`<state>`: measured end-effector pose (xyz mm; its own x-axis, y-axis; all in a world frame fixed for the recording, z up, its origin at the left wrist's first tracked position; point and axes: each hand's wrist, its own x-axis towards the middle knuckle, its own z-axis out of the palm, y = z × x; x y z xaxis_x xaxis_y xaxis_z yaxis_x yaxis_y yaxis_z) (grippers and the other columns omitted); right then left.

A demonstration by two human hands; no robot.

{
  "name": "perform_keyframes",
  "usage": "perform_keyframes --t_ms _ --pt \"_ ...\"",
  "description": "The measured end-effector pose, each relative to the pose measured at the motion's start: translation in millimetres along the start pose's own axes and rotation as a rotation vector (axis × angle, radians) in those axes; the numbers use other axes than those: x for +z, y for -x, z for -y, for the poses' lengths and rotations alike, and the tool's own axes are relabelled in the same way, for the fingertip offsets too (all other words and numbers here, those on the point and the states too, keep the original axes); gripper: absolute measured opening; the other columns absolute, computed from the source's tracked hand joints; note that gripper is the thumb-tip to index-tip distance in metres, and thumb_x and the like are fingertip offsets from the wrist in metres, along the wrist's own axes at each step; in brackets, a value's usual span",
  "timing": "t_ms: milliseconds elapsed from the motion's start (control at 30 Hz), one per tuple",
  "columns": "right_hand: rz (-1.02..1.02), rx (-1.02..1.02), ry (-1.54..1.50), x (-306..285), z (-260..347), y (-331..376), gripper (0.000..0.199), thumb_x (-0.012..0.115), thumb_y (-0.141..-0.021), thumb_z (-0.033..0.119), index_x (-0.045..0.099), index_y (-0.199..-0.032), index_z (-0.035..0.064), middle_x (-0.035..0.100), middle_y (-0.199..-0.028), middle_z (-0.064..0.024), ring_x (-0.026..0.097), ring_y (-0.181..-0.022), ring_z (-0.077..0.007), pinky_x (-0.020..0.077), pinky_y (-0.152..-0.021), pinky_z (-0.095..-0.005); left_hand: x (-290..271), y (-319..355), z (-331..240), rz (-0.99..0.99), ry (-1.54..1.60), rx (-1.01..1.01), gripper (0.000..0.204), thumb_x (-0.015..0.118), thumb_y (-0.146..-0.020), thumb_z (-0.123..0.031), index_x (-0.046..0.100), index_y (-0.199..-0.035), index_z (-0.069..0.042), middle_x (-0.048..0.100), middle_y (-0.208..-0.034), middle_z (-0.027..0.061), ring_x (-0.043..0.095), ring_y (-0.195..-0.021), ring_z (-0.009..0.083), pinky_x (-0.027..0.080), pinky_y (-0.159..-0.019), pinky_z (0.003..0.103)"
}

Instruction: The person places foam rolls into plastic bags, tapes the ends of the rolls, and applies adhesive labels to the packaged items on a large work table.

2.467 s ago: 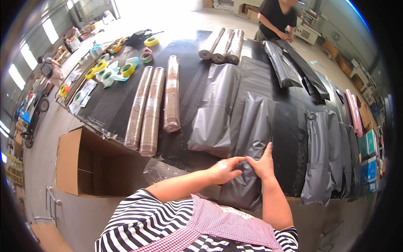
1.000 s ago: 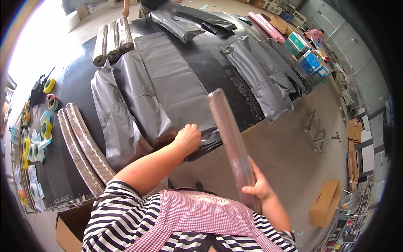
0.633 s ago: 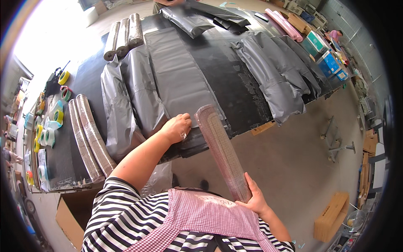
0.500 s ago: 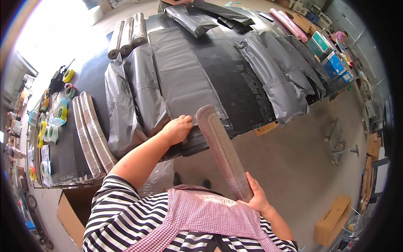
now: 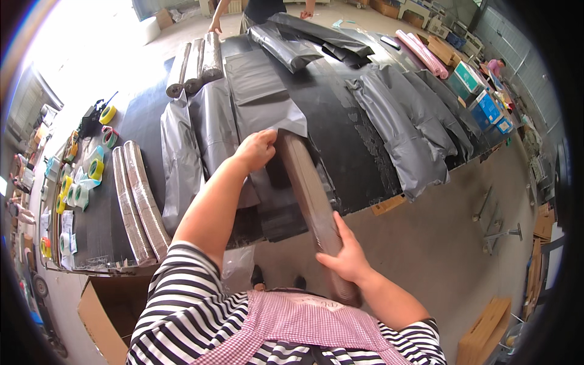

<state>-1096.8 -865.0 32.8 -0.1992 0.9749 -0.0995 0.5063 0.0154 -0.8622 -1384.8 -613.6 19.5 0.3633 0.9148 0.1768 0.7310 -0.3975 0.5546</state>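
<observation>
My right hand [image 5: 347, 252] grips the lower part of a long brown film-wrapped roll [image 5: 309, 198], which slants up from my apron over the table edge. The roll's far end is at the mouth of a flat grey plastic mailing bag [image 5: 258, 85], its tip partly hidden under the bag's lifted edge. With closed fingers, my left hand [image 5: 258, 149] holds that edge, just left of the roll. Two filled grey bags [image 5: 182, 164] lie left of the flat one, and further left two brown rolls [image 5: 135, 201] rest side by side.
On the black table [image 5: 347, 143] several tape rolls [image 5: 95, 169] line the left side. Three rolls [image 5: 193, 67] lie at the far left. More grey bags [image 5: 404, 134] cover the right side, near blue boxes [image 5: 490, 107]. Across the table stands another person [image 5: 263, 9].
The roll has moved forward and left, its far end reaching the bag mouth. My left hand has raised the bag's near edge and moved away from me. The person opposite has come further into view.
</observation>
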Motion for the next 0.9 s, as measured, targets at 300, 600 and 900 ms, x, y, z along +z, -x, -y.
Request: perform_keyframes --t_ms 300,600,900 --pt "0.038 0.097 -0.06 21.0 -20.2 -148.7 0.052 0.072 -0.089 0.024 0.05 -0.128 -0.0011 0.07 -0.097 -0.0136 0.069 -0.088 -0.021 0.055 -0.076 -0.0341 26.7 -13.4 62.0 -0.064 0.06 0.01 0.016 0.059 -0.076 -0.009 0.056 -0.089 0.0 0.06 -0.093 0.0179 0.062 -0.087 0.0375 0.05 -0.079 0.043" --pt "-0.161 -0.1 0.452 45.7 -27.3 -263.2 0.023 0.06 -0.08 0.017 0.068 -0.098 0.0044 0.069 -0.099 -0.0187 0.065 -0.101 -0.0399 0.052 -0.087 -0.0468 16.0 23.4 52.0 -0.08 0.037 -0.065 0.015 0.057 -0.079 -0.001 0.063 -0.092 -0.004 0.064 -0.097 0.0164 0.062 -0.097 0.0381 0.05 -0.084 0.043" --pt "1.014 0.025 0.206 4.5 -41.5 -25.0 0.031 0.068 -0.09 0.018 0.067 -0.116 0.0015 0.072 -0.109 -0.0115 0.064 -0.1 -0.0176 0.0494 -0.093 -0.0358 58.1 253.8 -47.0 0.599 0.927 0.055 0.032 0.066 -0.092 -0.033 0.067 -0.109 -0.006 0.064 -0.099 0.0135 0.062 -0.105 0.03 0.049 -0.092 0.045"
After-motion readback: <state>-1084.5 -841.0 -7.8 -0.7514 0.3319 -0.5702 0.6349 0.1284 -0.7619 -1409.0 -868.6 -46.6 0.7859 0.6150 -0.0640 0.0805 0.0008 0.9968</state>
